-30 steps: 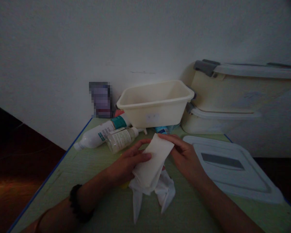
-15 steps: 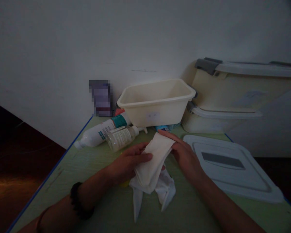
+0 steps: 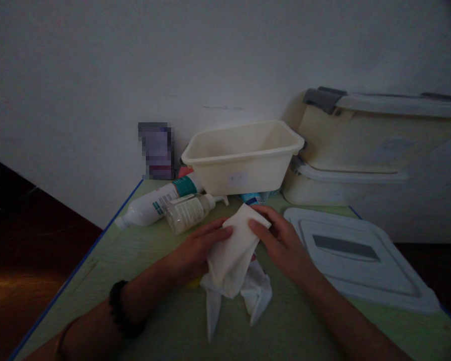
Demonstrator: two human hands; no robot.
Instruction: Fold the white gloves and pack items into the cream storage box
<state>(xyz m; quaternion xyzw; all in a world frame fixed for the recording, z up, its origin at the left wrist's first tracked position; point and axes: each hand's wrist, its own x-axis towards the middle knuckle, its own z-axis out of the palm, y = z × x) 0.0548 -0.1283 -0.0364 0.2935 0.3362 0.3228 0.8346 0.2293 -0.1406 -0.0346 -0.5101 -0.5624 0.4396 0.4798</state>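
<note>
"How are the arms set?"

"Both forearms slant inward from the lower corners, over the pale green, blue-edged surface. The right hand and the left hand face each other near the middle, fingers curled and thumbs uppermost."

"And the grip?"

"Closed on each side: the two hands pinch a white, folded, thin soft sheet between them (cloth or paper, I cannot tell). It tilts in front of the cream plastic tub, its lower end overlapping some white, thin, pointed flaps."

"What differs from half a second ago?"

"The sheet first: its right side showed stacked layers then; now its front looks smoother. Next, the right fingers lay along its top corner; they are now mostly behind it, with the right thumb on the front. The left thumb presses almost the same spot as before."
</note>
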